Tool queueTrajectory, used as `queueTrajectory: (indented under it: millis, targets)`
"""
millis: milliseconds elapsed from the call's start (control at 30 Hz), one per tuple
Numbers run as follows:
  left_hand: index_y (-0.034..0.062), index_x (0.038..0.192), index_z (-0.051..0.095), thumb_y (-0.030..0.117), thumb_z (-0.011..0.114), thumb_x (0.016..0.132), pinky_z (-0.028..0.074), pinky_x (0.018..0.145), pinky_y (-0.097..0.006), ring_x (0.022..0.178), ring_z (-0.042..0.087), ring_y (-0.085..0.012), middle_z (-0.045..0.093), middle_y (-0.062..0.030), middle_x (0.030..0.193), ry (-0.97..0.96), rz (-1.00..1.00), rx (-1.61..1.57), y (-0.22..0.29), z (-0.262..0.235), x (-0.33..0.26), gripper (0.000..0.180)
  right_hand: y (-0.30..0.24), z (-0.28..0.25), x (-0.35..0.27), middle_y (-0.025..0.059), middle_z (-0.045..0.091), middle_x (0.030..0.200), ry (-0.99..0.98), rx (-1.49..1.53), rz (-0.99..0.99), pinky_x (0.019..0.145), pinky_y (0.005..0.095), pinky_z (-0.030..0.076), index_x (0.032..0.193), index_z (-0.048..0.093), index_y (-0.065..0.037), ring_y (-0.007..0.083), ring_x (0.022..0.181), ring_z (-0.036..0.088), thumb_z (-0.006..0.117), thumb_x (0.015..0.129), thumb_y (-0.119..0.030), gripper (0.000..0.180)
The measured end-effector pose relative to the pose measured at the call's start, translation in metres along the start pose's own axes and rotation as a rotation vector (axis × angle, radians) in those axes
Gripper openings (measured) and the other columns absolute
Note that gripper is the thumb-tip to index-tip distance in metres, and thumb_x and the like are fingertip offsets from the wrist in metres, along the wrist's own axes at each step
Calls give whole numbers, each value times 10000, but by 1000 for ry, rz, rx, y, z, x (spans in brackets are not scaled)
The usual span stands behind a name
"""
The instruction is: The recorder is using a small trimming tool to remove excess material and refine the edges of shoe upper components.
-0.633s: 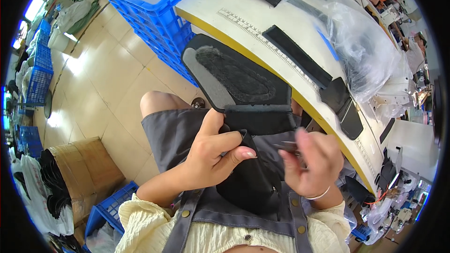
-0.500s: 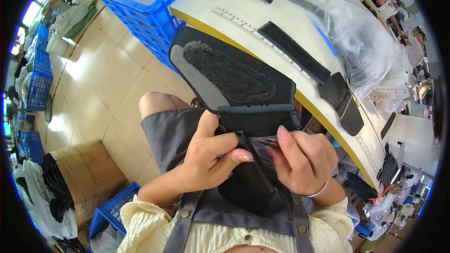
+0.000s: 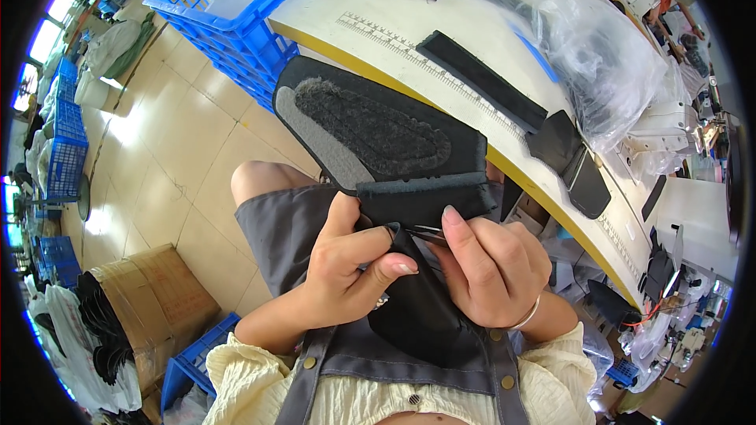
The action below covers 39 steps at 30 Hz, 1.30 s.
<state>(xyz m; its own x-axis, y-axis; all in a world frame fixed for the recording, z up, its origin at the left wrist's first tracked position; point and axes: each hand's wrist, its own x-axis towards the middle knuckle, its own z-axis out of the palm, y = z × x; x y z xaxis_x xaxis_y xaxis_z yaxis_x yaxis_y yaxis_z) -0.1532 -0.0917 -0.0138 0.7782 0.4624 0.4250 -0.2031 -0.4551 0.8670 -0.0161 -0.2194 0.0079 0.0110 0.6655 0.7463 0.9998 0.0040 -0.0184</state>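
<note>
A black stitched piece (image 3: 441,122), with a fuzzy dark patch and a grey strip on its wide panel, spreads out above my lap. My left hand (image 3: 350,264) is closed on its lower part, pinching a fold of smooth black material between thumb and fingers. More of that material (image 3: 417,307) hangs down over my apron. My right hand (image 3: 496,267) is closed around a small metal tool (image 3: 429,230) with two thin tips. Those tips touch or nearly touch the fold beside my left fingers; the rest of the tool is hidden in my hand.
To the right stands a white table (image 3: 378,47) with a yellow edge and printed ruler marks. On it lie a black strip (image 3: 480,79), other black pieces (image 3: 567,157) and clear plastic (image 3: 591,63). A blue crate (image 3: 228,39) adjoins it. A cardboard box (image 3: 157,299) sits lower left.
My right hand and the metal tool have moved slightly left and up, closer to my left fingers. The black piece has shifted a little left in view, along with the table.
</note>
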Motion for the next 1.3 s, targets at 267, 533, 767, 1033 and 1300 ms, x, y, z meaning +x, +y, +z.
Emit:
queueTrajectory:
  millis: [267,533,767,1033,1300]
  targets:
    - [-12,686,560,300,709,806,348,600,-297,721,414,-247,418,-167,887,-56,-46,-13,1,1,1,366,-3,-1,1,46,599,788,-89,420,290,489,235,413,1031,658,3,128,591,544,708,736,-30,301]
    - [-19,700,589,230,739,763,372,791,-367,945,452,-349,450,-239,1066,-214,37,-7,-12,-11,11,298,19,-19,22,45,549,735,17,778,965,575,231,395,922,630,23,110,650,463,762,747,-103,254]
    - [-8,1321,422,177,729,659,296,1049,-396,1285,369,-320,402,-161,1382,-290,-74,139,-20,-14,28,753,5,-2,13,80,562,779,-247,559,51,505,292,464,938,604,20,187,612,582,617,654,-91,306]
    - [27,954,667,185,698,734,284,1046,-487,1277,376,-398,490,-191,1320,-331,142,232,-16,-14,24,272,15,2,8,88,547,734,-300,1009,341,460,304,399,965,598,-7,239,536,538,708,716,-12,272]
    - [-41,699,589,67,724,715,327,989,-447,1164,451,-435,474,-311,1229,-356,61,64,-5,-13,22,173,28,-2,-1,30,452,584,-7,956,715,461,256,311,818,579,-5,101,498,386,712,794,-71,151]
